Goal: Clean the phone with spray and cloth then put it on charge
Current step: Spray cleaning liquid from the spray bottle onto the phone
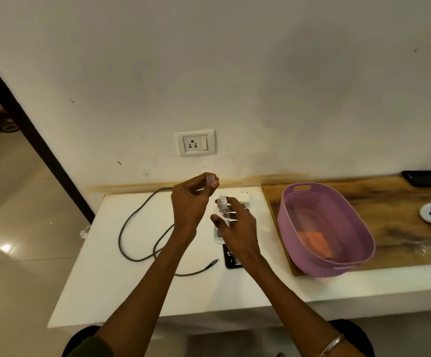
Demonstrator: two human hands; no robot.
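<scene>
My right hand (237,225) grips the clear plastic spray bottle (221,215) above the black phone (231,257); my left hand (191,199), at ten o'clock, pinches its small translucent cap (210,180).

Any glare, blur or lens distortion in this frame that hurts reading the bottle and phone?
Head view: wide-angle bending bows the doorframe and table edges; floor glare at left; the clear bottle is soft and low-contrast; the right hand hides most of the phone.
</scene>
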